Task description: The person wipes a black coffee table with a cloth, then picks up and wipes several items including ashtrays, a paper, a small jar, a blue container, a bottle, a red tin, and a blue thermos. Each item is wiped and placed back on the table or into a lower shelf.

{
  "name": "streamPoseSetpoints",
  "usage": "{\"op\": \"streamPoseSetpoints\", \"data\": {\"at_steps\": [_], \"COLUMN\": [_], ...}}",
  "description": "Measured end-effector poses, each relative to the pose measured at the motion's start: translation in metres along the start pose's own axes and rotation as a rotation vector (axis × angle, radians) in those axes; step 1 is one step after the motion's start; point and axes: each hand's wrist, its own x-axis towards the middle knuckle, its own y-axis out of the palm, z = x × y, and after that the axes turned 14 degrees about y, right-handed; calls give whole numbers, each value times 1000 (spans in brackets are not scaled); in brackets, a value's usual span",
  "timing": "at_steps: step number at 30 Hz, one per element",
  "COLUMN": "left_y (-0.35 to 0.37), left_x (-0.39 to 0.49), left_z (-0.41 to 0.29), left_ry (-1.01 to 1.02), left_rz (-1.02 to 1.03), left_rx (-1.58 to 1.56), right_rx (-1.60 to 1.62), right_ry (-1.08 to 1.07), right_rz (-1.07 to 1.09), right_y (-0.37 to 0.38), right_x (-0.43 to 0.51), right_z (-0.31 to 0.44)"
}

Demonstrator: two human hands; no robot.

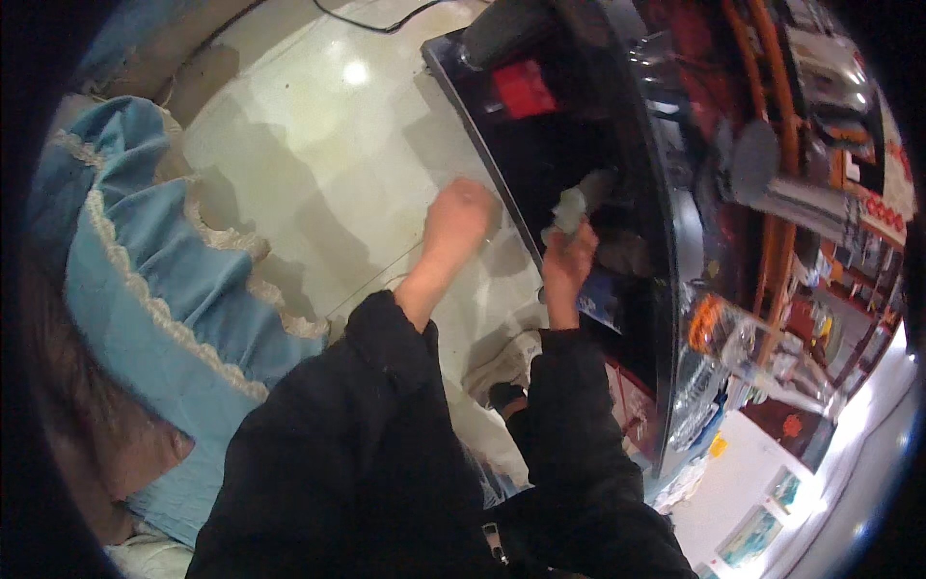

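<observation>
My right hand [570,257] grips a crumpled white cloth or tissue [569,208] over the glossy black top of a low piece of furniture [571,145]. Blur hides the cloth's exact kind, and a pale smear beside it may be its reflection. My left hand [459,217] is curled into a fist above the pale floor, just off the furniture's near edge. Nothing shows in that fist, though its palm side is hidden. A red packet or box [524,88] lies farther along the black surface.
Pale glossy floor tiles [318,145] lie before me. On the left is a blue cover with ruffled lace trim [195,268]. A black cable [391,29] crosses the floor at the top. A light shoe [499,369] stands below my hands. Cluttered shelving [846,282] fills the right side.
</observation>
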Motion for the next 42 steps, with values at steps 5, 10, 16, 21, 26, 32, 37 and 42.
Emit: {"op": "streamPoseSetpoints", "data": {"at_steps": [5,10,16,21,26,32,37,42], "left_y": [5,0,3,12,18,20,15,10], "left_x": [9,21,22,19,10,9,10,8], "left_z": [41,71,109,119,104,86,89,93], "left_ry": [-92,-133,-157,-220,-83,-109,-38,-47], "left_rz": [104,19,3,-28,33,82,3,-6], "left_rx": [-7,-10,-113,-164,-335,-93,-124,-85], "right_rx": [-684,-972,-602,-512,-584,-339,-262,-474], "right_ry": [-273,-411,40,204,124,-192,-59,177], "right_rz": [106,-143,20,97,59,119,145,65], "right_y": [75,91,92,99,110,102,115,148], "right_x": [35,103,206,223,168,59,98,104], "right_z": [-40,-58,-33,-17,-2,11,27,49]}}
